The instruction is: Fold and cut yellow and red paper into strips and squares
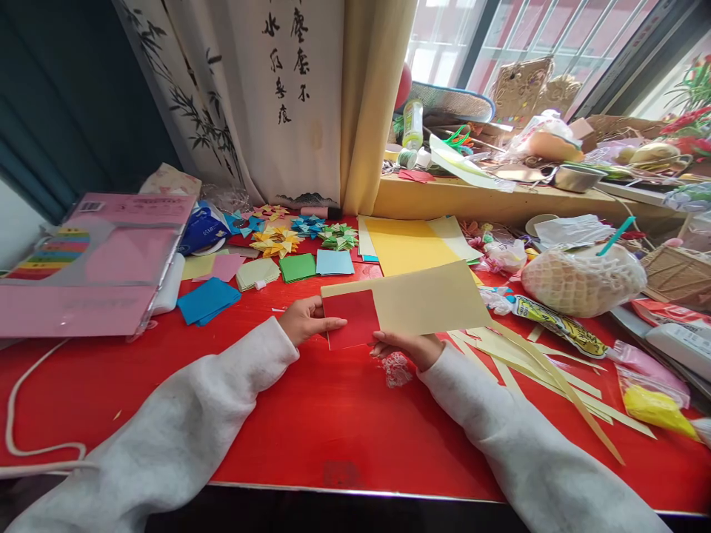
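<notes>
A long sheet of pale yellow paper (430,300) is held up over the red table, with a smaller dark red paper rectangle (351,318) lying against its left end. My left hand (312,320) pinches both at the left edge, thumb across the red paper. My right hand (408,346) grips the lower edge near the red paper's bottom right corner; its fingers are partly behind the pale yellow sheet. Beyond my hands sit small stacks of green paper (297,268), light blue paper (335,262) and pale paper (258,274), with blue paper (209,301) to the left.
Folded paper stars (276,242) lie at the back, beside larger yellow sheets (414,248). Pale paper strips (555,377) spread across the right side. A pink paper pack (100,259) stands left. A netted coconut (583,280) with a straw and other clutter fill the right.
</notes>
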Available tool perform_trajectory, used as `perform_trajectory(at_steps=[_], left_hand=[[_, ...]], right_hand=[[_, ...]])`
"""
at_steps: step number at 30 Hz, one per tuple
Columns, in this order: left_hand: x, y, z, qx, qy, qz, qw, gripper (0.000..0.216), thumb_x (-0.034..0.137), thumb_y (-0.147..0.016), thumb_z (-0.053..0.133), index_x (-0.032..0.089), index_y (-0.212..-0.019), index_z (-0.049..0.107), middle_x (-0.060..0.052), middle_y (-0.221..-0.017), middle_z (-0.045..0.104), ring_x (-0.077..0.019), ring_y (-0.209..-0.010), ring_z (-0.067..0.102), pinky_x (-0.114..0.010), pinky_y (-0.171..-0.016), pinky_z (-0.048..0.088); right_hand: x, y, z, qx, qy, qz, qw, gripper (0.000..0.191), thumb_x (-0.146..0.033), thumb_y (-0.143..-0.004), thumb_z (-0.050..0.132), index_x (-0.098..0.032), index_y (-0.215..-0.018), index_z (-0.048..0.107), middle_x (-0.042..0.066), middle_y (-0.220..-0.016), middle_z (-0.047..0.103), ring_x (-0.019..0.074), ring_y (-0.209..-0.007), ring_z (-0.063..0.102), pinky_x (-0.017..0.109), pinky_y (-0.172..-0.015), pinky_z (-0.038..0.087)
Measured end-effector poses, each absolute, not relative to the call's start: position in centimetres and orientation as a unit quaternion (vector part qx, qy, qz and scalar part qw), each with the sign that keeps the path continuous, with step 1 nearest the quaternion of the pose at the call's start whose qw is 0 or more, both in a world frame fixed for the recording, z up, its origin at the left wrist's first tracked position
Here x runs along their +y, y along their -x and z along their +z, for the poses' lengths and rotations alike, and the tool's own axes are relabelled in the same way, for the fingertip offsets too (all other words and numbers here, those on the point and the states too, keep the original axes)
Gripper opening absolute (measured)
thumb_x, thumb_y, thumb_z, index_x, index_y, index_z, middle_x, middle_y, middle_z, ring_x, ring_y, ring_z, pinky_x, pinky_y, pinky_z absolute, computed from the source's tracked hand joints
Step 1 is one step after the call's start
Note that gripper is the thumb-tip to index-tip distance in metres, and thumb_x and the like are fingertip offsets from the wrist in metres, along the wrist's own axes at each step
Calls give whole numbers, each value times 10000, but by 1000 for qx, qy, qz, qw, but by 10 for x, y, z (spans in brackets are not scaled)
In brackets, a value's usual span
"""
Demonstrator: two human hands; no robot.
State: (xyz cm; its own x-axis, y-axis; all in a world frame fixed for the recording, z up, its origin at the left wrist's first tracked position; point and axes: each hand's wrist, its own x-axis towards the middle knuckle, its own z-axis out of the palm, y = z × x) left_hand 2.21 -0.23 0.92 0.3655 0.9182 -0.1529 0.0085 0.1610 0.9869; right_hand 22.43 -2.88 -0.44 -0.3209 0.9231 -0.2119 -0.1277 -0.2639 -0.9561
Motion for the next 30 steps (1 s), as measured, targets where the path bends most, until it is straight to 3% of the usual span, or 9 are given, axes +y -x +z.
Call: perform_trajectory(at_steps=[10, 17, 21, 25, 30], left_hand=[[-1, -22, 9, 428, -541, 364, 626, 303, 232, -554, 669, 128, -816, 559, -23, -711, 649, -179, -676, 598, -269, -573, 476], [-3, -23, 9, 408, -526, 375, 645, 366, 255, -579, 651, 134, -909, 546, -53, -843, 637, -196, -752, 588, -283, -587, 488], [-12, -32, 12, 412, -474, 371, 684, 354, 288, -616, 619, 150, -933, 543, -64, -847, 637, -188, -642, 606, -306, -524, 501], [-23, -42, 12, 426, -459, 313, 714, 268, 285, -594, 639, 109, -790, 591, -86, -686, 658, -203, -555, 615, -317, -540, 502], [-25, -45, 5, 429, -462, 305, 713, 200, 290, -598, 635, 96, -645, 617, -92, -629, 659, -194, -556, 618, -282, -532, 503]], right_hand=[[-29, -224, -4, -462, 433, 666, 395, 135, -261, -580, 640, -131, -615, 638, 31, -540, 630, 142, -533, 596, 277, -574, 487], [-30, -224, -5, -446, 441, 665, 405, 149, -262, -568, 647, -130, -636, 633, 29, -549, 633, 144, -553, 599, 278, -590, 486], [-30, -222, -3, -446, 438, 664, 410, 144, -262, -572, 645, -132, -630, 626, 25, -547, 629, 147, -556, 598, 272, -580, 488], [-30, -221, -2, -459, 435, 664, 399, 149, -282, -579, 636, -143, -630, 623, 28, -566, 631, 156, -574, 599, 282, -589, 489], [-31, -217, -3, -459, 444, 668, 383, 171, -302, -578, 632, -137, -622, 614, 20, -554, 625, 140, -552, 591, 271, -582, 487]])
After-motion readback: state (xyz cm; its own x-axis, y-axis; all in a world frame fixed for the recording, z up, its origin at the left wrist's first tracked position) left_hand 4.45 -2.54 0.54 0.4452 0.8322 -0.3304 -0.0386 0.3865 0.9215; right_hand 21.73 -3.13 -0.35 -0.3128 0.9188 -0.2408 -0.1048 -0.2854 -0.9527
